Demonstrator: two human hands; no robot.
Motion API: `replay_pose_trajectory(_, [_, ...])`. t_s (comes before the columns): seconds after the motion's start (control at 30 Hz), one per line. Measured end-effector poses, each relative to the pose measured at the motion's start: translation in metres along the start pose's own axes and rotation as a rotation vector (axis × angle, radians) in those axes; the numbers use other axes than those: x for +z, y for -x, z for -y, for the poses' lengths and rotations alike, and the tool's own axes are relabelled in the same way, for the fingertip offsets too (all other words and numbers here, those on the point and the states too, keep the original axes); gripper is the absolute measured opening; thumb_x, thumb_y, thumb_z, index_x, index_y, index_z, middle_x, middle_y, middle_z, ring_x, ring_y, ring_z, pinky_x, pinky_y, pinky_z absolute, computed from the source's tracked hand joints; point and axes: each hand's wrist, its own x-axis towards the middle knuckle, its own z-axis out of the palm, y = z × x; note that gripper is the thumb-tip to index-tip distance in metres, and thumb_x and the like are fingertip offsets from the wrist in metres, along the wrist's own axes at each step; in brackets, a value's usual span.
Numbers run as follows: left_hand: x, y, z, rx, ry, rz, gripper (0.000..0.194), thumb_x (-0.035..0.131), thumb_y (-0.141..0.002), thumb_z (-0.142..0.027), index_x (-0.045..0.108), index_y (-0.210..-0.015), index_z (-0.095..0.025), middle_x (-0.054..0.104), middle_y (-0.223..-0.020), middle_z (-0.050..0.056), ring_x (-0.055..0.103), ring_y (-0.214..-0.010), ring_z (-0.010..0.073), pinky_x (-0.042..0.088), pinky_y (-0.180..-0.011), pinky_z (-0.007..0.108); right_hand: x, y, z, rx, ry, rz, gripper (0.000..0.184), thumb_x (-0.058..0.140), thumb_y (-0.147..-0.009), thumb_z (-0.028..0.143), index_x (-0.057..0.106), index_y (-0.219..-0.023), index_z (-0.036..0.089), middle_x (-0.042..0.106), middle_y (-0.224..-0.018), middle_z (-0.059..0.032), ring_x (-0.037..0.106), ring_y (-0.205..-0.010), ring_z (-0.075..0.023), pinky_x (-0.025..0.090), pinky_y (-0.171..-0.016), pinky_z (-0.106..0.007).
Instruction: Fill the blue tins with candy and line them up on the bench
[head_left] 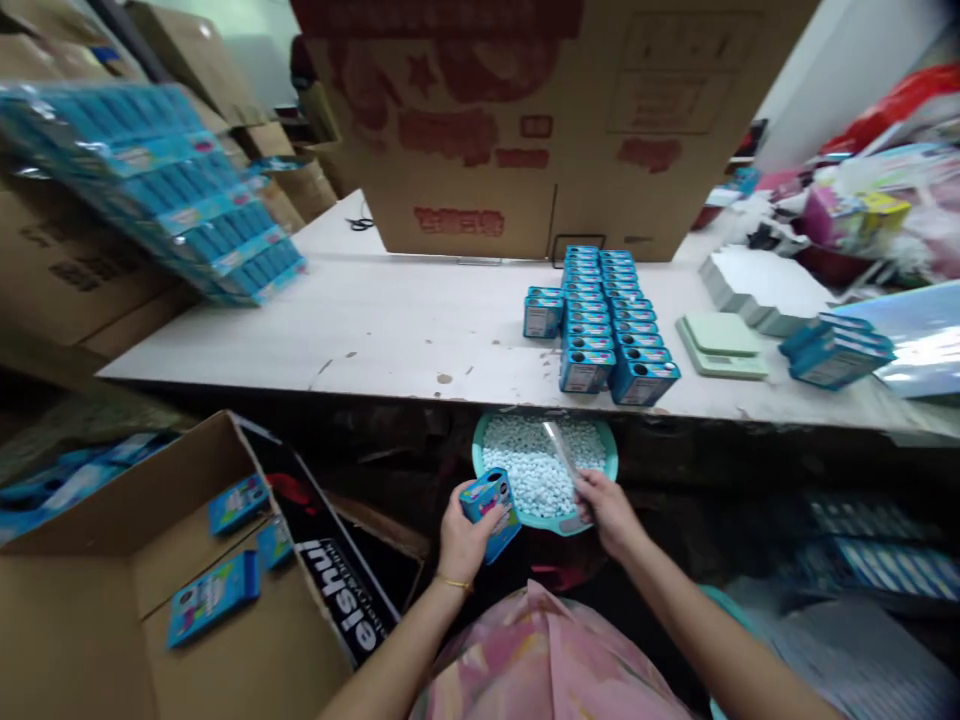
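My left hand is closed around a small blue box, tilted, at the left rim of a turquoise basin. The turquoise basin is full of small pale candy-like pellets. Over its right side, my right hand grips the handle of a clear scoop, whose far end reaches over the pellets. Whether the scoop holds any pellets is too blurred to tell. On the table above the basin, rows of similar blue boxes stand upright.
A pale green scale and stacked white cards are on the table, right of the rows. More blue boxes lie beyond. A large carton stands at the back. At lower left, an open carton holds several blue boxes.
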Motion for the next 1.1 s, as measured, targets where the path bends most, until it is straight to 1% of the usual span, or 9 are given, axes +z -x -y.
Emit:
replay_pose_trajectory(0.13, [0.051,0.011,-0.002,-0.188,0.332,0.246,0.069,0.066,-0.058,-0.034,0.037,-0.120,-0.024,0.060,-0.101,0.005,0.057,-0.089,0.0177,0.043,-0.082,0.031,0.048,0.000,-0.019,0.014,-0.204,-0.130,0.023,0.054,-0.061,0.034,0.049,-0.077,0.018,0.042,-0.048,0.0089,0.035,-0.036,-0.0042,0.026,-0.035,-0.017])
replay_pose_trajectory(0.3, [0.041,0.020,-0.002,-0.504,0.646,0.517,0.068,0.057,-0.069,-0.036,0.020,-0.126,-0.039,0.053,-0.115,0.002,0.057,-0.092,0.0171,0.046,-0.077,0.036,0.051,-0.001,-0.009,0.024,-0.189,-0.019,0.018,0.053,-0.063,0.031,0.052,-0.072,0.015,0.043,-0.046,0.0080,0.034,-0.033,-0.0029,0.021,-0.034,-0.017])
replay_pose_trajectory(0.37, [0.033,0.021,0.003,-0.473,0.664,0.536,0.066,0.060,-0.067,-0.032,0.026,-0.123,-0.041,0.053,-0.114,0.001,0.057,-0.093,0.0177,0.046,-0.078,0.037,0.050,0.003,-0.005,0.073,-0.192,0.087,0.018,0.053,-0.063,0.031,0.052,-0.073,0.015,0.043,-0.046,0.0079,0.035,-0.034,-0.0030,0.020,-0.034,-0.016])
replay_pose_trajectory(0.5, [0.028,0.016,0.012,-0.453,0.595,0.560,0.047,0.061,-0.063,-0.039,0.051,-0.106,-0.023,0.061,-0.096,0.008,0.059,-0.089,0.0237,0.047,-0.075,0.038,0.035,0.003,-0.004,0.118,-0.037,0.191,0.017,0.050,-0.068,0.031,0.052,-0.076,0.017,0.045,-0.048,0.0073,0.035,-0.036,-0.0043,0.022,-0.036,-0.017])
replay_pose_trajectory(0.63, [0.021,-0.012,0.008,-0.219,0.319,0.408,0.057,0.068,-0.054,-0.035,0.048,-0.105,-0.019,0.058,-0.103,0.008,0.056,-0.093,0.0235,0.046,-0.079,0.035,-0.027,-0.011,0.014,-0.203,0.688,0.035,0.016,0.045,-0.073,0.019,0.059,-0.079,0.018,0.060,-0.072,-0.0020,0.053,-0.067,-0.0128,0.037,-0.058,-0.022])
replay_pose_trajectory(0.77, [0.005,-0.048,0.006,0.079,-0.035,0.283,0.080,0.072,-0.047,-0.032,0.036,-0.116,-0.018,0.053,-0.110,0.009,0.051,-0.101,0.0250,0.041,-0.086,0.038,-0.070,-0.029,0.031,-0.240,1.360,-0.078,0.027,0.034,-0.077,0.011,0.060,-0.085,0.018,0.061,-0.091,-0.0093,0.054,-0.085,-0.0191,0.036,-0.071,-0.028])
replay_pose_trajectory(0.9, [0.000,-0.066,0.015,0.234,-0.227,0.251,0.081,0.071,-0.048,-0.033,0.032,-0.119,-0.020,0.049,-0.114,0.009,0.049,-0.105,0.0242,0.035,-0.093,0.040,-0.038,-0.054,0.017,-0.191,1.426,-0.033,0.029,0.032,-0.078,0.010,0.059,-0.087,0.017,0.062,-0.090,-0.0102,0.055,-0.084,-0.0182,0.036,-0.071,-0.027])
replay_pose_trajectory(1.0, [0.003,-0.070,0.024,0.238,-0.235,0.261,0.081,0.069,-0.051,-0.033,0.030,-0.120,-0.019,0.047,-0.116,0.010,0.048,-0.106,0.0239,0.035,-0.094,0.040,-0.005,-0.075,0.003,-0.182,1.371,-0.040,0.031,0.032,-0.079,0.010,0.060,-0.091,0.017,0.062,-0.092,-0.0104,0.055,-0.087,-0.0189,0.037,-0.072,-0.028])
replay_pose_trajectory(1.1, [0.005,-0.073,0.030,0.226,-0.204,0.252,0.081,0.070,-0.051,-0.033,0.030,-0.121,-0.018,0.047,-0.118,0.011,0.047,-0.108,0.0246,0.035,-0.093,0.040,0.005,-0.092,-0.003,-0.182,1.298,-0.031,0.030,0.035,-0.080,0.016,0.062,-0.091,0.017,0.063,-0.093,-0.0103,0.054,-0.090,-0.0205,0.036,-0.075,-0.029])
